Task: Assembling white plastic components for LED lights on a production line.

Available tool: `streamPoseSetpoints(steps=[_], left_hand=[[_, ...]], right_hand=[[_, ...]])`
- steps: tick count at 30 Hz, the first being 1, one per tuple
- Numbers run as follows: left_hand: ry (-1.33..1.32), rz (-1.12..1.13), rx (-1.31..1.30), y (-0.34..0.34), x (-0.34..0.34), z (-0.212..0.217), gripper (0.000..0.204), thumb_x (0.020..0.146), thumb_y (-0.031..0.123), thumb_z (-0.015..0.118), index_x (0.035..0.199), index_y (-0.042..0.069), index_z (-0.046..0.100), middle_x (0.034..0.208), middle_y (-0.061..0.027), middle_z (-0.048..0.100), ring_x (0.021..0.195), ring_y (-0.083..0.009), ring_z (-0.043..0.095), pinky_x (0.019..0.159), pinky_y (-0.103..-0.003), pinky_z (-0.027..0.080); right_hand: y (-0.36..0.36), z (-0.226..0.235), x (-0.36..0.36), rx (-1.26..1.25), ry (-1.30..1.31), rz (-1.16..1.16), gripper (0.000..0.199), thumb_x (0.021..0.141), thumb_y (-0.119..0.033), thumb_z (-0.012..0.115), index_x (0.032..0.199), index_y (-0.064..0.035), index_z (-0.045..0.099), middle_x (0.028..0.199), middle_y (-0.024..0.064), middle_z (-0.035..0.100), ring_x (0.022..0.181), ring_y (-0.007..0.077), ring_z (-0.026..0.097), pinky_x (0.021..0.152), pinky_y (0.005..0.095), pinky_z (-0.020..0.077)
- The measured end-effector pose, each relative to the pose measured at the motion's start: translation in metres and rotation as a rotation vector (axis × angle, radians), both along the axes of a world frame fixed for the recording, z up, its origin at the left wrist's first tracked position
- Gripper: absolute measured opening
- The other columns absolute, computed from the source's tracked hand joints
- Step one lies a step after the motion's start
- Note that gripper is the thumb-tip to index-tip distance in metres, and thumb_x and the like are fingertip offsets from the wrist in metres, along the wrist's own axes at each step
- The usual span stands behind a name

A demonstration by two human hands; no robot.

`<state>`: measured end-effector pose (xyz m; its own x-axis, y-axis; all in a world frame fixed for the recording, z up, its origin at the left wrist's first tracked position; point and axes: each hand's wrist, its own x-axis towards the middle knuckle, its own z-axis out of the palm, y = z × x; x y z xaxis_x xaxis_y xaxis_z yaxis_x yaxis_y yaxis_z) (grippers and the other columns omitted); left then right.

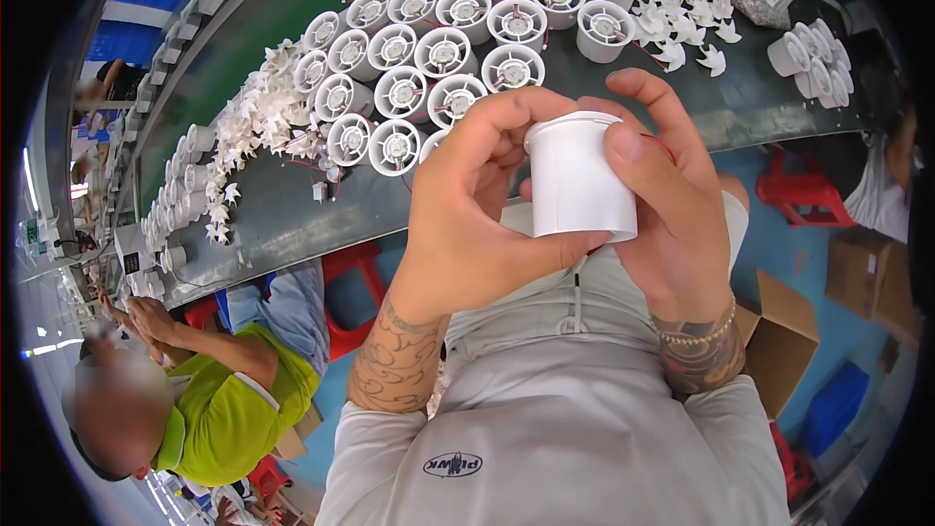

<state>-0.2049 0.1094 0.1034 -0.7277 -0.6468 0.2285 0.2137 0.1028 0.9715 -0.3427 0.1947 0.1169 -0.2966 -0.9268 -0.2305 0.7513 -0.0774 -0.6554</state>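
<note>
Between my two hands is a white plastic cylindrical fan housing (581,175), held up in front of my body near the table's edge. My left hand (477,195) wraps its left side, the thumb under the lower rim and the index finger by the upper rim. On the other side my right hand (677,195) grips it, thumb pressed on the wall near the top. A bit of red wire shows beside the right fingers. What lies inside the housing is hidden from this angle.
Rows of similar white housings (443,53) stand on the dark green table (292,205). Piles of white fan blades (255,102) lie left, with more blades (687,15) at right. A co-worker in a green shirt (239,404) sits left. Red stools (801,190) and an open carton (784,341) are below.
</note>
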Motion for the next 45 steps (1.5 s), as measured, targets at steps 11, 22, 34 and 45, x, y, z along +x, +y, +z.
streamPoseSetpoints(steps=[11, 22, 34, 45], left_hand=[[-0.008, -0.078, -0.015, 0.004, -0.007, -0.001, 0.072, 0.064, -0.004, 0.080, 0.129, 0.001, 0.049, 0.122, -0.0092, 0.056, 0.112, -0.0186, 0.056, 0.092, -0.032, 0.049], [-0.147, -0.064, -0.059, 0.008, -0.022, 0.001, 0.071, 0.071, -0.004, 0.076, 0.134, -0.004, 0.043, 0.125, -0.0143, 0.055, 0.118, -0.0242, 0.056, 0.102, -0.039, 0.046], [-0.353, -0.221, 0.000, -0.002, -0.027, -0.002, 0.070, 0.067, 0.001, 0.080, 0.130, 0.000, 0.051, 0.122, -0.0109, 0.057, 0.114, -0.0193, 0.057, 0.098, -0.036, 0.048], [-0.557, -0.115, -0.483, 0.003, -0.021, -0.009, 0.061, 0.071, 0.005, 0.073, 0.128, 0.005, 0.054, 0.126, -0.0175, 0.057, 0.109, -0.0286, 0.062, 0.089, -0.034, 0.053]], right_hand=[[0.009, -0.001, -0.008, -0.006, -0.004, 0.000, 0.052, 0.087, -0.009, 0.068, 0.130, -0.0031, 0.039, 0.112, 0.0120, 0.061, 0.098, 0.0177, 0.062, 0.080, 0.0295, 0.0517], [0.021, -0.020, -0.024, 0.103, 0.124, -0.009, 0.046, 0.097, -0.028, 0.050, 0.131, 0.0024, 0.044, 0.111, 0.0180, 0.061, 0.089, 0.0293, 0.067, 0.076, 0.0387, 0.0566], [0.021, -0.041, -0.026, 0.148, 0.090, 0.063, 0.038, 0.097, -0.020, 0.051, 0.127, 0.0030, 0.050, 0.110, 0.0147, 0.061, 0.096, 0.0242, 0.064, 0.079, 0.0367, 0.0548], [0.021, -0.062, -0.042, 0.189, 0.041, 0.233, 0.032, 0.097, -0.016, 0.053, 0.121, 0.0049, 0.056, 0.106, 0.0123, 0.065, 0.096, 0.0207, 0.065, 0.081, 0.0325, 0.0535]])
